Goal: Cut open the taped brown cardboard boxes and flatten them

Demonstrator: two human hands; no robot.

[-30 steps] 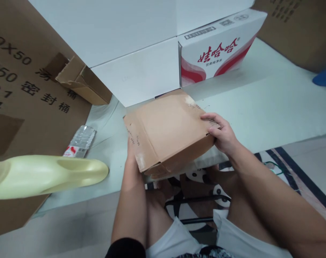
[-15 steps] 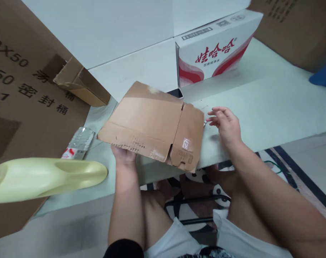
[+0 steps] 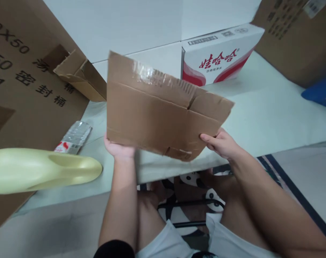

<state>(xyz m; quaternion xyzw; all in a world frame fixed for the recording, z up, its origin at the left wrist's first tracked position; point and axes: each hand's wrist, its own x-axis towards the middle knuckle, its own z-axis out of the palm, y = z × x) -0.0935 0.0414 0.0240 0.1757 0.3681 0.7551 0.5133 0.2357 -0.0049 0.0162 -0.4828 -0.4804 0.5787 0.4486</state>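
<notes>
A folded piece of brown cardboard box (image 3: pixel 152 114) is raised above the table, tilted, with shiny clear tape along its upper edge and a flap on its right side. My left hand (image 3: pixel 120 148) supports it from below at the lower left corner; most of those fingers are hidden behind the cardboard. At the right edge my right hand (image 3: pixel 219 143) pinches it, thumb on the near face and the other fingers behind.
A white box with red lettering (image 3: pixel 219 61) stands at the back of the pale green tabletop (image 3: pixel 273 107). On the left are a pale yellow rounded object (image 3: pixel 44 170), a taped packet (image 3: pixel 75 136), a small open carton (image 3: pixel 84 79) and a large printed carton (image 3: pixel 23 71).
The cardboard has been tipped up and turned, now showing a taped edge. My right hand, earlier apart from it at the right, has taken hold of its right edge.
</notes>
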